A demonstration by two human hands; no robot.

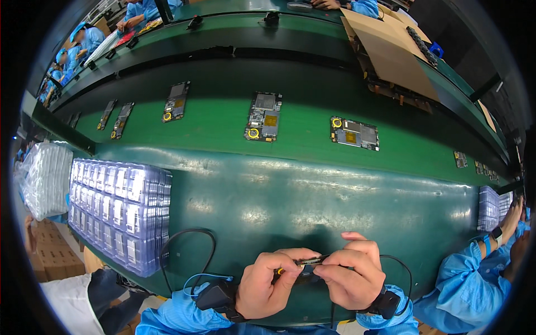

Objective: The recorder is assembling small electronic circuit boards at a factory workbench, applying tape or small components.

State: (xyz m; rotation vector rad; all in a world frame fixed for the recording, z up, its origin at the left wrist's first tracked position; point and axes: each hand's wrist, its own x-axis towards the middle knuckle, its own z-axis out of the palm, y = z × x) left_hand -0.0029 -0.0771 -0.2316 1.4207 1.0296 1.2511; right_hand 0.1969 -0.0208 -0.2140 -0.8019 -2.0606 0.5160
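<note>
Close to the table's front edge, both my hands hold a small dark circuit board (308, 262), seen nearly edge-on. My left hand (261, 286) pinches its left end between thumb and fingers, near a bit of yellow. My right hand (353, 273) grips the right end with thumb and index finger, the other fingers curled or raised. My fingers cover much of the board. Each wrist wears a black strapped device with a black cable, and a blue band with a cord circles my left wrist.
Beyond the table (324, 206), a green conveyor belt (218, 125) carries several circuit boards (263, 117). A stack of clear plastic trays (120, 209) stands at left. A co-worker's blue sleeve (463, 285) is at right, near more trays (488, 207). Cardboard (399, 61) lies at the far right.
</note>
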